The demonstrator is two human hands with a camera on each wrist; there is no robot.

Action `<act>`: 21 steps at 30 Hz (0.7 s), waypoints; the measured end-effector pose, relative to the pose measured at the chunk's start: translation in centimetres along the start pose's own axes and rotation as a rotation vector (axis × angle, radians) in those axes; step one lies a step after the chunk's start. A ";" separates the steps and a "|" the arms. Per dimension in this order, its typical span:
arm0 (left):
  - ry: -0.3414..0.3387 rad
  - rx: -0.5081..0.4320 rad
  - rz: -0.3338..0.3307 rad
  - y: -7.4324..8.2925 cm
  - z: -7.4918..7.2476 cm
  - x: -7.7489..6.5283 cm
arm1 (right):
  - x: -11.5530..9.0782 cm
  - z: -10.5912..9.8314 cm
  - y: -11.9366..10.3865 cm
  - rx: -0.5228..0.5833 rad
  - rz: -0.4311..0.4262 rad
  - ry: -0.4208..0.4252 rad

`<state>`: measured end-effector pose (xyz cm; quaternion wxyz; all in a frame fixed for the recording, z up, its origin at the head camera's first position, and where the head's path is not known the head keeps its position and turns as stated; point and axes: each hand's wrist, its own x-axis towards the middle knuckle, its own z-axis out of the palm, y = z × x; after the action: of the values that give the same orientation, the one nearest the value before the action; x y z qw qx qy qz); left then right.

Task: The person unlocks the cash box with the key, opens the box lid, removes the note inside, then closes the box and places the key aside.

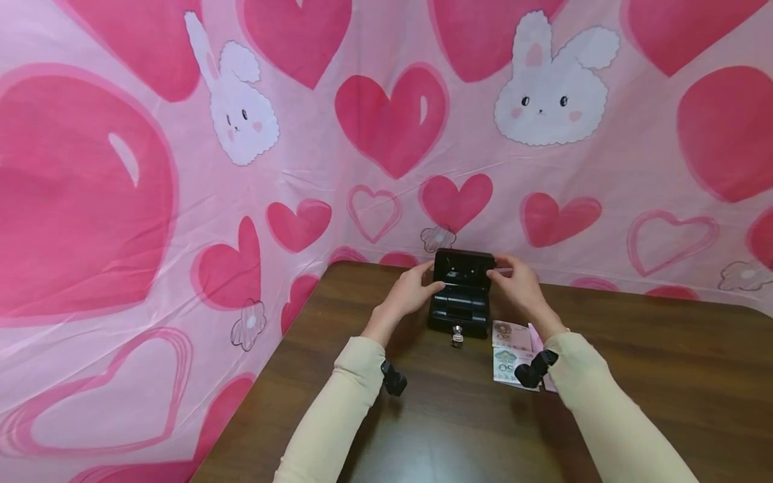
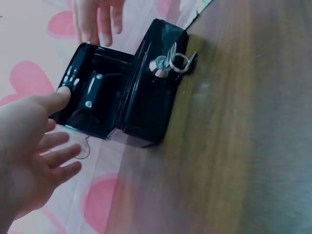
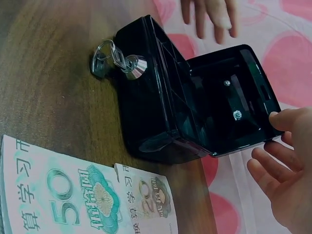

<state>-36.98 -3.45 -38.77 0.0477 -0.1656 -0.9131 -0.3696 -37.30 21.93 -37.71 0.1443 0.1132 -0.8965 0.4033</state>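
Observation:
A black cash box (image 1: 460,312) stands on the table with its lid (image 3: 231,92) tipped back, showing the compartments inside. Keys on a ring (image 2: 181,62) hang from the lock on its front. My right hand (image 1: 521,285) pinches the lid's right corner, the thumb on the inner side and the fingers behind. At the left side is my left hand (image 1: 413,292). Its thumb overlaps the lid's edge in the left wrist view, and its other fingers are spread loosely. The right wrist view shows a gap between these fingers (image 3: 217,14) and the box.
Practice banknotes, a green 50 (image 3: 73,190) and a brown 20 (image 3: 148,197), lie right of the box, with a pink note (image 1: 536,339) partly under my right wrist. Behind the wooden table (image 1: 447,429) hangs a pink heart-patterned cloth (image 1: 392,121).

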 end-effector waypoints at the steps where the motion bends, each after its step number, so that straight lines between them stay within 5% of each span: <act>1: -0.001 -0.009 0.010 0.2 0.0 0.4 | 0.0 0.0 0.0 0.005 0.000 0.002; 8: 0.011 -0.073 -0.005 0.9 0.4 1.8 | -0.6 -0.3 0.0 0.043 0.022 -0.021; 21: 0.112 -0.188 0.021 1.0 0.6 -0.2 | -2.5 0.0 -0.8 0.075 0.027 0.072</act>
<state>-36.45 -2.39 -38.55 0.0866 -0.1581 -0.8685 -0.4618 -34.66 21.64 -38.00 0.1667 0.0919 -0.8765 0.4423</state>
